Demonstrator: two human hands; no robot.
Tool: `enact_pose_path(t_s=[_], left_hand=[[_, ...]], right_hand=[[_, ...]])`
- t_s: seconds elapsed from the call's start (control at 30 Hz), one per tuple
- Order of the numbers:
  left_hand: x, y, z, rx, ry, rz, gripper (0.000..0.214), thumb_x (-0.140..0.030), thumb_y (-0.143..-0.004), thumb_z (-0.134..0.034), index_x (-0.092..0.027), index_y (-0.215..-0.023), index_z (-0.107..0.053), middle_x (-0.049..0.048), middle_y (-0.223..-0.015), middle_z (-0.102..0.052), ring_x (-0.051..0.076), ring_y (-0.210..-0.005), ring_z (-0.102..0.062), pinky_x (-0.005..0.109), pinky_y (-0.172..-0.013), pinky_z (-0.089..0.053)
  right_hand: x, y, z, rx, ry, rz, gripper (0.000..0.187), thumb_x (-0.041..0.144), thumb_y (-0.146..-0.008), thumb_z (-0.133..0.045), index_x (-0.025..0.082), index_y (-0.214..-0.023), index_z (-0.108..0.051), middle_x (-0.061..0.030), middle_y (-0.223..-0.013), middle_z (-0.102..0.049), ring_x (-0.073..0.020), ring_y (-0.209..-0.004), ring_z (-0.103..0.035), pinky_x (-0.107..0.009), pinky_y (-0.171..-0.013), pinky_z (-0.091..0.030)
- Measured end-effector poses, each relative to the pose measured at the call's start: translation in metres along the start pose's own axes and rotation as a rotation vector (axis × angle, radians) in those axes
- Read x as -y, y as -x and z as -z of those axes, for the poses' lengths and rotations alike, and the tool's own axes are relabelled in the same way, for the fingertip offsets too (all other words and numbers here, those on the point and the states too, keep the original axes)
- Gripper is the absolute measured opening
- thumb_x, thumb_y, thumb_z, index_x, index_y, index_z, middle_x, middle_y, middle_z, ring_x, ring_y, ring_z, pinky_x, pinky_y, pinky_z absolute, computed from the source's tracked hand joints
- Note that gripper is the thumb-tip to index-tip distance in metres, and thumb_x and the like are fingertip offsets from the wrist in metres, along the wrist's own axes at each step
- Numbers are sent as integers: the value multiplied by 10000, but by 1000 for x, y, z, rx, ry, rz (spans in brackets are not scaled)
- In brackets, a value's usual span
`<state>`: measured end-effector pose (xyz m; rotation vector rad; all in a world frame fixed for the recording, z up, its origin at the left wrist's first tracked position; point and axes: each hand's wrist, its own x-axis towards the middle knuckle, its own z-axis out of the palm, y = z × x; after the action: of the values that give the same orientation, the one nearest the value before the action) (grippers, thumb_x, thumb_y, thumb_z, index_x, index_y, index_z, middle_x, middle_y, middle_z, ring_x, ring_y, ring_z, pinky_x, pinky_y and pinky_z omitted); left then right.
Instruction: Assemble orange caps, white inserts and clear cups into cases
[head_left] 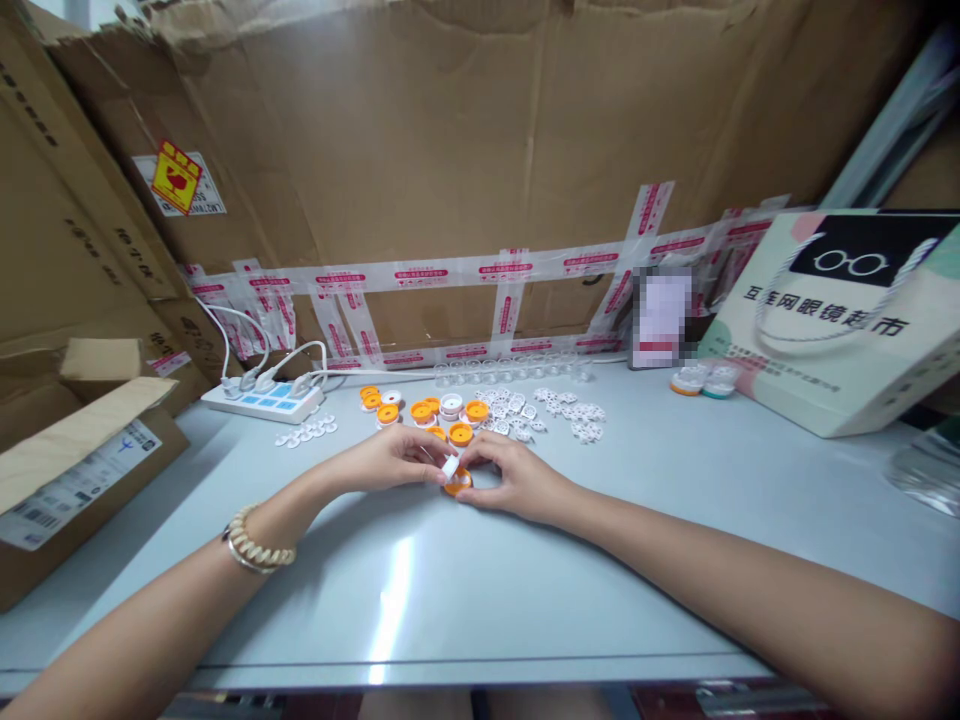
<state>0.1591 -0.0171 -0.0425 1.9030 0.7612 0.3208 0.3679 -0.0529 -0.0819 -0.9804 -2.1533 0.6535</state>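
My left hand point(409, 458) pinches a small white plastic piece point(450, 467) between thumb and fingers. Just below it, my right hand point(514, 478) grips the rim of a round orange part point(456, 487) with white inside, close to the table top. The two hands nearly meet, and the white piece is right over the orange part; whether they touch I cannot tell. Behind my hands sit several round orange parts point(460, 434) and a white round part point(451, 402). To the right of those lies a spread of small white patterned discs point(517, 408).
A power strip point(264, 400) with plugged cables stands at the left, with small white pieces point(306, 431) before it. Clear round cups point(510, 372) line the back. A phone point(661, 318), two round cases point(703, 379), a paper bag point(840, 320) and an open carton point(82, 470) flank the table.
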Motion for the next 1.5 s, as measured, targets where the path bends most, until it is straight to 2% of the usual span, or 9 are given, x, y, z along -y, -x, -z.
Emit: enact_pose_path(t_s=[0.23, 0.43, 0.63, 0.83, 1.03, 1.2, 1.4, 1.5], left_hand=[[-2, 0, -1, -17, -120, -23, 330, -352, -766, -639, -140, -1019, -646, 80, -974, -682, 181, -859, -604, 269, -761, -458], [-16, 0, -9, -85, -474, -72, 314, -310, -780, -634, -146, -1047, -652, 65, -879, -670, 167, -758, -588, 236, -666, -439], [-24, 0, -21, -125, -709, -107, 268, -268, -780, -648, -140, -1015, -665, 77, -853, -646, 181, -763, -581, 257, -684, -425], [-22, -2, -27, -166, -753, -102, 254, -238, -771, -653, -154, -1010, -640, 66, -889, -657, 189, -805, -582, 268, -721, -422], [-26, -5, -27, -131, -838, -87, 159, -257, -772, -649, -161, -898, -667, 52, -826, -618, 173, -761, -572, 241, -678, -404], [-31, -7, -28, -93, -875, -34, 161, -271, -783, -635, -152, -885, -671, 62, -821, -610, 182, -759, -571, 246, -670, -401], [-42, -11, -35, -108, -900, -23, 55, -176, -729, -607, -154, -730, -657, 34, -690, -608, 155, -636, -556, 220, -557, -376], [-44, -14, -38, -122, -921, 34, 77, -136, -690, -574, -155, -718, -643, 32, -639, -617, 153, -578, -548, 223, -509, -354]], right_hand=[[-2, 1, -2, -9, 3, 20, 184, 220, -677, -698, 190, -846, -632, -32, -854, -615, -165, -805, -568, -292, -726, -448], [1, 0, -1, -25, 10, 31, 167, 270, -696, -686, 179, -825, -630, -38, -831, -610, -161, -780, -564, -279, -713, -446], [0, -1, -1, -27, 5, 43, 182, 262, -687, -697, 165, -830, -638, -45, -824, -613, -159, -779, -570, -276, -717, -454], [-2, 0, -1, -27, 4, 35, 205, 240, -672, -700, 167, -852, -637, -44, -828, -604, -162, -786, -573, -284, -728, -462], [-3, 1, -1, 3, -31, -31, 181, 197, -656, -692, 184, -829, -639, -37, -861, -590, -166, -826, -574, -298, -767, -471], [-3, 1, 0, 13, -34, -50, 174, 164, -653, -676, 183, -824, -647, -38, -870, -590, -174, -856, -578, -308, -801, -469], [-4, 1, -1, 21, -64, -25, 205, 104, -644, -628, 183, -832, -650, -40, -900, -602, -178, -881, -580, -318, -828, -466], [-4, 1, -1, 27, -72, -16, 209, 89, -650, -604, 181, -832, -651, -49, -927, -607, -181, -895, -582, -323, -841, -465]])
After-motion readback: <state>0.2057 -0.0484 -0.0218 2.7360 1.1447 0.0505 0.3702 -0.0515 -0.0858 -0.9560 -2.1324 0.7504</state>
